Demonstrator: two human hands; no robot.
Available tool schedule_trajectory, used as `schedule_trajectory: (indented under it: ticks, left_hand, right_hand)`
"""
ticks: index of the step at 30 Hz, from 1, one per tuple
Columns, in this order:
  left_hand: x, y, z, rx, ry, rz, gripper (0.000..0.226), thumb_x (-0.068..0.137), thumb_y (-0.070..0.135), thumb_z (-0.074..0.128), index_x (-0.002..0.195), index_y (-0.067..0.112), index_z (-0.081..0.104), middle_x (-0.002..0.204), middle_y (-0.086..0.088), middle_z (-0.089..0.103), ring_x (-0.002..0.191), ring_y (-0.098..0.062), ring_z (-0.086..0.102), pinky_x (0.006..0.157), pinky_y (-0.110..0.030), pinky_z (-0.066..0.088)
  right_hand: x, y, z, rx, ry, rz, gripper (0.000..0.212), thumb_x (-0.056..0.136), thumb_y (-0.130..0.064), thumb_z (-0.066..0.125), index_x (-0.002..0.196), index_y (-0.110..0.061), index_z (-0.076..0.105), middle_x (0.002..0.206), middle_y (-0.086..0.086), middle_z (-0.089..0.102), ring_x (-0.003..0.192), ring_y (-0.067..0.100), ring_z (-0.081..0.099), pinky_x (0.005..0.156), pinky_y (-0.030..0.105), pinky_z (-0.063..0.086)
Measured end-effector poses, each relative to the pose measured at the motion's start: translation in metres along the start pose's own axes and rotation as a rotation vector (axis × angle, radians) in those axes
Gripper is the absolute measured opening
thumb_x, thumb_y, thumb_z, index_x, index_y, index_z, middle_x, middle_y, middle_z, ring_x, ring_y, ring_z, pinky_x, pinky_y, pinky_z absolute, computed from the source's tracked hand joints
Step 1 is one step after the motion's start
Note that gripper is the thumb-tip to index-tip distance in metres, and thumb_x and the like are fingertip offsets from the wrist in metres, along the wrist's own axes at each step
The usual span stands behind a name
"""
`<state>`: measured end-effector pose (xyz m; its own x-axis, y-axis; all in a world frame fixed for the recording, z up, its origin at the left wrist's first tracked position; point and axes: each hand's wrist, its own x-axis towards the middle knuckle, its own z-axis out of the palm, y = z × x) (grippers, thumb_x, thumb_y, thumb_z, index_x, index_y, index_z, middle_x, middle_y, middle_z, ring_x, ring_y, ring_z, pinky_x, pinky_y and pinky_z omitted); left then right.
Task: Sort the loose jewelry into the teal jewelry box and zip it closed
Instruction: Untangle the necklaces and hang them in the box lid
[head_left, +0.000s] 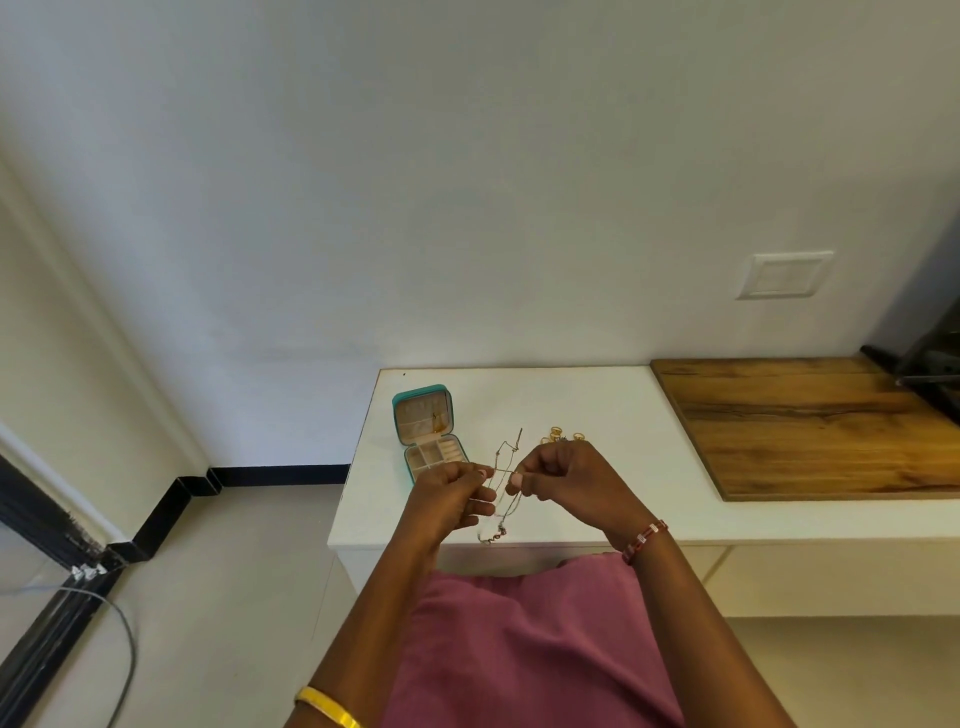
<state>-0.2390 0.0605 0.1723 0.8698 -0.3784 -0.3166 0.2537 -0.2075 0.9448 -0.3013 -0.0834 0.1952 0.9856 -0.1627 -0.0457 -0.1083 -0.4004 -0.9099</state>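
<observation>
The teal jewelry box (399, 415) lies open on the white table (597, 415), lid tilted back, cream compartments showing. Just right of the box, my left hand (449, 499) and my right hand (563, 480) are raised above the table. Each pinches a thin gold chain necklace (506, 462) that is stretched between them. Loops of the chain stick up above my fingers, and its tangled end hangs down near the table's front edge. Several gold rings (560, 435) lie loose on the table behind my right hand.
A wooden board (810, 421) covers the table's right part, with a dark object (930, 358) at its far right corner. A wall with a white switch plate (784, 274) stands right behind the table. The tiled floor and a cable (122, 639) lie to the left.
</observation>
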Motion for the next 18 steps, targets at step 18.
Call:
schedule_trajectory:
  ticks: [18]
  left_hand:
    - [-0.014, 0.008, 0.016, 0.136, -0.085, 0.176, 0.031, 0.096, 0.024, 0.042, 0.075, 0.020, 0.065, 0.082, 0.005, 0.067, 0.081, -0.003, 0.061, 0.083, -0.024, 0.044]
  right_hand:
    - [-0.004, -0.006, -0.009, 0.111, 0.065, 0.106, 0.020, 0.085, -0.016, 0.062, 0.066, -0.015, 0.064, 0.056, 0.002, 0.058, 0.053, 0.008, 0.050, 0.058, 0.018, 0.043]
